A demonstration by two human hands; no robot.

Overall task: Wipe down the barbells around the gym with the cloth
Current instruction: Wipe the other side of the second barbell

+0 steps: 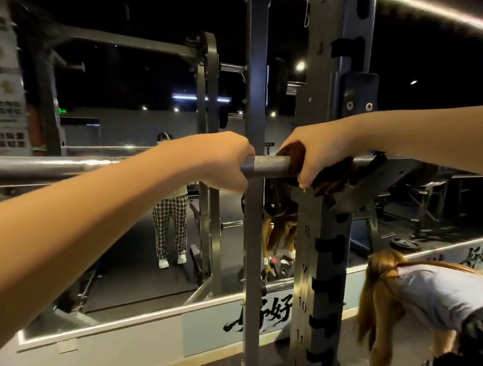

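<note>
A steel barbell (266,166) runs across the view at chest height, resting on a rack hook at the right. My left hand (219,161) is closed around the bar's knurled part. Just to its right, my right hand (315,152) presses a dark brown cloth (294,155) around the bar. Part of the cloth hangs below my fist over the rack's hook. A short stretch of bare knurled bar shows between my two hands.
The numbered rack upright (322,248) stands right behind the bar, with a thinner post (253,239) beside it. A wall mirror (123,219) faces me. A person (431,298) bends over at the lower right. Weight plates (404,243) lie on the floor.
</note>
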